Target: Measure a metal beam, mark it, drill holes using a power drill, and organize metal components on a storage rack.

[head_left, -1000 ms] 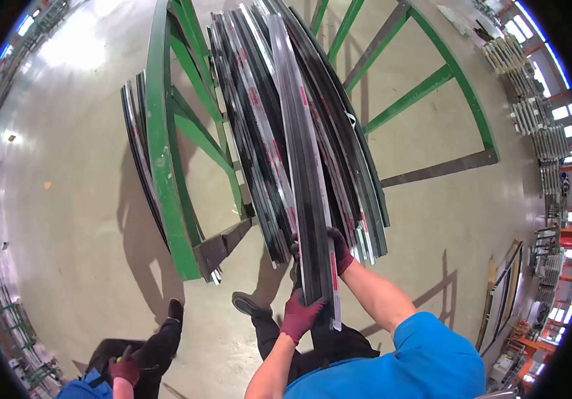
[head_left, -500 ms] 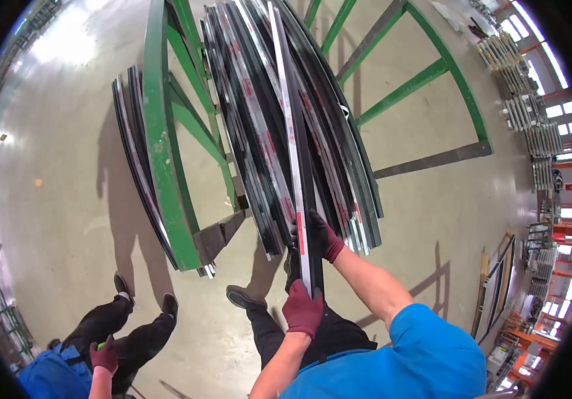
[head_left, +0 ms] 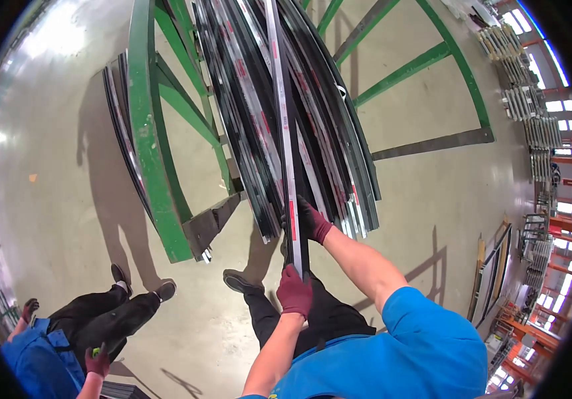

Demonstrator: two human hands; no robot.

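A long dark profile bar (head_left: 284,133) with a silver face and red marks lies lengthwise over the pile of profiles (head_left: 246,100), its near end toward my body. My left hand (head_left: 294,292), in a dark red glove, is closed round that near end. Farther up the bar, my right hand (head_left: 314,223), gloved alike, grips it from the right side; part of its fingers is hidden behind the bar. The pile holds several black and silver strips, some with red print, slightly fanned out.
A green steel rack (head_left: 159,173) stands left of the pile, with more profiles (head_left: 123,126) beyond it. Another green frame (head_left: 458,80) rises at right. Near left, a co-worker (head_left: 53,359) in blue holds something yellow-green. Long frame pieces (head_left: 492,272) lie at far right.
The whole scene sits slightly higher in view. My hands and the bar have shifted a little left, grip unchanged. The co-worker has moved left, with a second gloved hand now showing.
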